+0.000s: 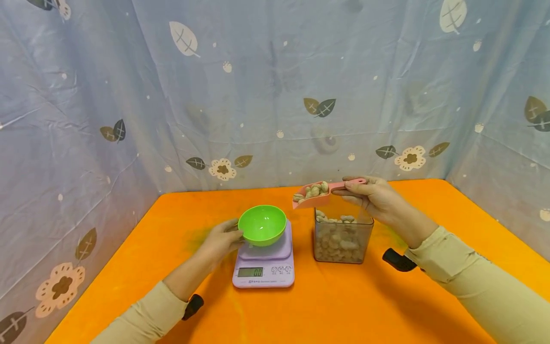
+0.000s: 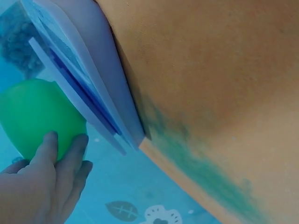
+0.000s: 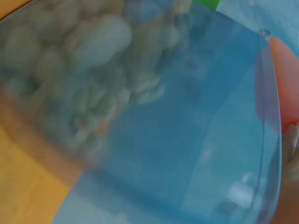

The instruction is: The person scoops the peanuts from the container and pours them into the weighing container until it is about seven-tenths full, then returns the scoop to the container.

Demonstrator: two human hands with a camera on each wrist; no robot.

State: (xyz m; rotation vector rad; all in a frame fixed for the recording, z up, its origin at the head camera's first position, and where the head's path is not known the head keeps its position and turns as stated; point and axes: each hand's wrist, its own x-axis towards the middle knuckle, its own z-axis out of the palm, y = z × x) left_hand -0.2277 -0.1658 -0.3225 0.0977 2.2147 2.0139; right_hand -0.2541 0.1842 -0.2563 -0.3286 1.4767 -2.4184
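Note:
A bright green bowl (image 1: 262, 225) stands on the platform of a lilac kitchen scale (image 1: 263, 274), whose display reads 0.0. With fairly straight fingers, my left hand (image 1: 221, 240) touches the bowl's left side; the left wrist view shows these fingers (image 2: 46, 149) against its outer wall. My right hand (image 1: 378, 198) grips the handle of a pink scoop (image 1: 311, 202) loaded with peanuts (image 1: 315, 190). The scoop is in the air, over the back left of a clear plastic container (image 1: 363, 239) of peanuts. Through the container wall, the right wrist view shows the scoop's pink handle (image 3: 282, 84) only in part.
An orange cloth (image 1: 343, 306) covers the table. Behind and at both sides hangs a blue-grey curtain (image 1: 275, 86) with leaf and flower prints. Dark bands with black devices (image 1: 398, 260) sit at the wrists.

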